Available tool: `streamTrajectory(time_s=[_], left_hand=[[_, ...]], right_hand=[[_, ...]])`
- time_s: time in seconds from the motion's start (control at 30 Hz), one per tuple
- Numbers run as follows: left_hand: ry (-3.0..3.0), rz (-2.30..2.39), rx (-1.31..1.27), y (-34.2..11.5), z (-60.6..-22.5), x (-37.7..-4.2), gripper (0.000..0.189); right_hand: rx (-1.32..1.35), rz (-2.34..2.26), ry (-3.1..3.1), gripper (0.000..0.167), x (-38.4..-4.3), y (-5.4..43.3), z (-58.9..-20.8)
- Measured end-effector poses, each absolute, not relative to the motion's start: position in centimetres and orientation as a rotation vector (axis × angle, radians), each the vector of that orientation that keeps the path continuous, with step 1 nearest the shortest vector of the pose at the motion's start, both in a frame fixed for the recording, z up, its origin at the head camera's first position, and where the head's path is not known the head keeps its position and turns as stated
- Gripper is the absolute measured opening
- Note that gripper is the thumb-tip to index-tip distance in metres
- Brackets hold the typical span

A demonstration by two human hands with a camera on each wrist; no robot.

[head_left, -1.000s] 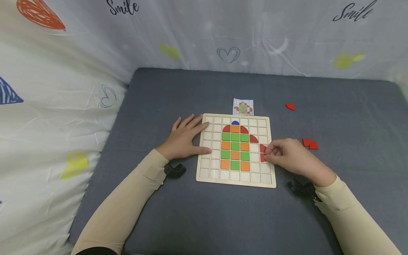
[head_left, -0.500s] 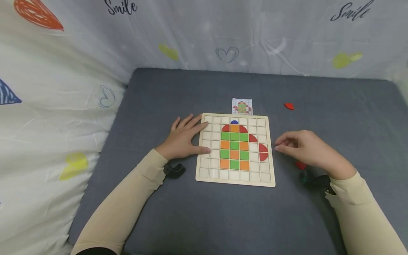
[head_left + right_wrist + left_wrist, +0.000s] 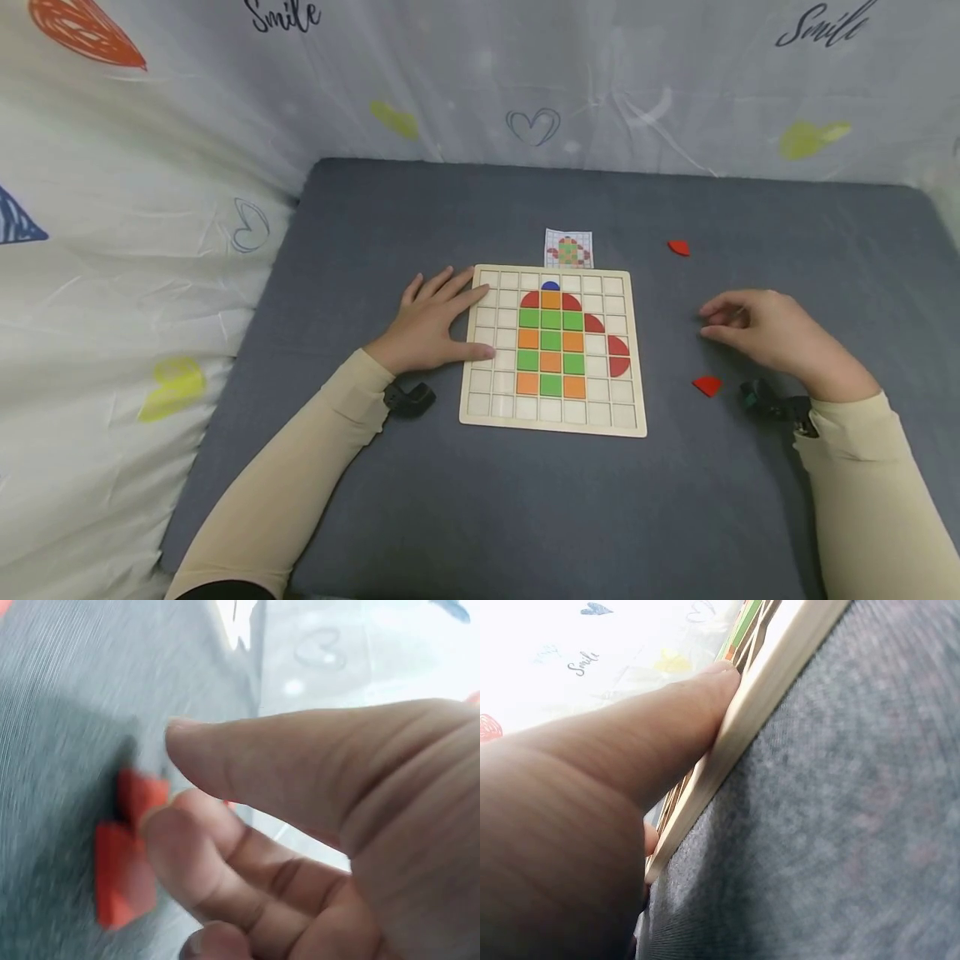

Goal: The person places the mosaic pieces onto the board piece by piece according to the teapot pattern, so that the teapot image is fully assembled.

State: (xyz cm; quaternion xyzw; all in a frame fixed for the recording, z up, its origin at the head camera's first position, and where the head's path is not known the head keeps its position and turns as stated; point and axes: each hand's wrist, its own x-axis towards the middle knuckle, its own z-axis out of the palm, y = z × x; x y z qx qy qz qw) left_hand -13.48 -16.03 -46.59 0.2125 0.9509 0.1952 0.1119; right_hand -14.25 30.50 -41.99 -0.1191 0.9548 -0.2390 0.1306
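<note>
A square wooden grid board (image 3: 502,408) lies on the table, with green, orange, red and blue pieces set in its cells. My left hand (image 3: 431,325) rests on its left edge with fingers spread, and in the left wrist view the thumb (image 3: 682,705) lies over the wooden rim. Right of the board my right hand (image 3: 765,329) hovers with fingers loosely bent and nothing visible in them. In the right wrist view the thumb and forefinger stand apart, near two red pieces (image 3: 124,877) on the cloth. The head view hides those pieces behind the hand.
A small printed pattern card (image 3: 569,248) lies at the board's far edge. One red quarter-round piece (image 3: 678,248) lies beyond the right hand, another red piece (image 3: 707,386) nearer the front. Grey cloth covers the table (image 3: 525,517); a printed curtain (image 3: 465,75) hangs behind.
My right hand has left the red pieces at the board's right side and moved right, over the loose red pieces. The front red piece has come into view. The left hand stays in place.
</note>
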Motion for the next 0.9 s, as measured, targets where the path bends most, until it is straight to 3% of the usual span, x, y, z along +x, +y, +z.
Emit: streamTrajectory(time_s=[0.37, 0.9], left_hand=[[2.79, 0.584, 0.634, -16.2, -46.7, -13.5, 0.101], [2.788, 0.57, 0.616, -16.0, -46.5, -13.5, 0.101]], right_hand=[[-0.304, -0.72, 2.761, 0.037, -14.9, 32.7, -43.1], [-0.377, -0.731, 2.736, 0.019, -14.3, 30.3, -43.4]])
